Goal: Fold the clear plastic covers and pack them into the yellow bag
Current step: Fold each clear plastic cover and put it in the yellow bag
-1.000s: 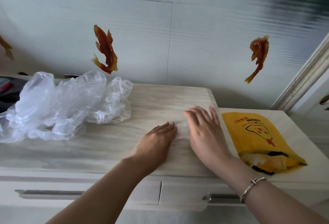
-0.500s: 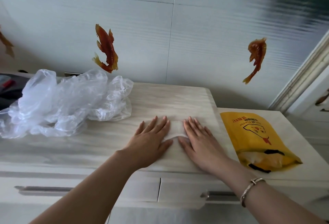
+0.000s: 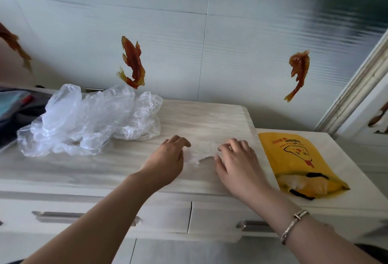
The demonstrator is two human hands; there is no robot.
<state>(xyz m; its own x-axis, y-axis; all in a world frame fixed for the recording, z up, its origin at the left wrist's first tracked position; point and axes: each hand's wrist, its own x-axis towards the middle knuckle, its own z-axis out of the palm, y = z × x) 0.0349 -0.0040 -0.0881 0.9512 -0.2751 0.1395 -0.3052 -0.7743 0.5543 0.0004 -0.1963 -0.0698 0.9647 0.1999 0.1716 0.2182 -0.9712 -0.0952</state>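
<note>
A small folded clear plastic cover (image 3: 202,150) lies flat on the pale wooden cabinet top (image 3: 117,165) between my hands. My left hand (image 3: 168,159) pinches its left edge with curled fingers. My right hand (image 3: 235,159) has its fingers curled on the cover's right edge, thumb at the near side. A heap of crumpled clear plastic covers (image 3: 90,119) sits at the back left. The yellow bag (image 3: 294,159) lies flat to the right on a lower white surface, its open mouth toward me with clear plastic showing inside.
Two drawers with metal handles (image 3: 56,215) run along the cabinet front. Dark cloth and other items (image 3: 19,106) lie at the far left. Orange fish stickers (image 3: 133,62) decorate the tiled wall behind. A door frame (image 3: 363,79) stands at the right.
Both hands were pressing flat on the folded cover; now their fingers have curled and they take hold of its left and right edges. The view has shifted slightly.
</note>
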